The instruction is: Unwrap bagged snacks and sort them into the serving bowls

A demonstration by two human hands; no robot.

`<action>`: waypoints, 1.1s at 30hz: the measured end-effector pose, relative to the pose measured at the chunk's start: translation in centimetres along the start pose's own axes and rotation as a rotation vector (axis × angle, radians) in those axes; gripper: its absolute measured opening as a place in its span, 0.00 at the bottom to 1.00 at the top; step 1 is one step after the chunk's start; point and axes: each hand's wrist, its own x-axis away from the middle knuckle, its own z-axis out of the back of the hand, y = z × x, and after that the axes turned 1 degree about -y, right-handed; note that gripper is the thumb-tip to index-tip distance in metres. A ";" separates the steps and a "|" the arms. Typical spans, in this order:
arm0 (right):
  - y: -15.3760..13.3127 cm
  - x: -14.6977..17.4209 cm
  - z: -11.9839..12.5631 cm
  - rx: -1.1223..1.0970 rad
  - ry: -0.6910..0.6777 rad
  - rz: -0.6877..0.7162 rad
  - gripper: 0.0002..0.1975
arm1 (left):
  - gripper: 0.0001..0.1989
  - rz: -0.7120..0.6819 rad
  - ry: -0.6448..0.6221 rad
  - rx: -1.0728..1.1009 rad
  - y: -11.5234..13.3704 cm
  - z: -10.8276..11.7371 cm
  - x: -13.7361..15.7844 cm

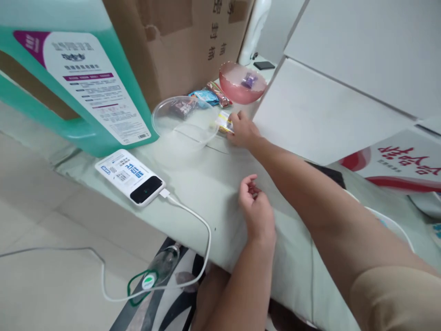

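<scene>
My right hand [244,130] reaches forward over the cloth-covered table, its fingertips closed on a small white-and-yellow snack packet [224,121]. Just left of that packet is a clear plastic bowl [188,143]. A dark snack packet [183,107] shows in or through the bowl; I cannot tell which. Behind it lie a blue packet [206,96] and a red packet [220,94]. Farther back stands a pink bowl [239,88] with a purple-wrapped packet [249,80] in it. My left hand [257,209] rests nearer me, fingers loosely curled and apart from the thumb, holding nothing visible.
A large jug of green liquid [138,110] stands at the left before a cardboard box [186,41]. A white power bank [120,170] with a cable [206,225] lies at the table edge. White boxes [327,101] line the right. Below is a clear bottle [165,264].
</scene>
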 end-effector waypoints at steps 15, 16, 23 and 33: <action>0.9 39.6 5.9 -0.562 -0.053 -0.432 0.22 | 0.15 -0.892 -0.164 -0.247 -1.0 0.9 6.5; 1.1 42.3 6.1 -0.697 -0.022 -0.525 0.22 | 0.15 -0.895 -0.202 -0.271 -1.6 0.7 7.0; 4.9 51.0 7.4 -1.622 0.521 -0.777 0.27 | 0.22 -0.363 -0.750 -0.371 -7.8 -2.1 11.3; 12.1 54.2 7.8 -1.175 0.506 -0.781 0.18 | 0.36 -0.012 -0.881 -0.492 -15.2 -4.4 14.6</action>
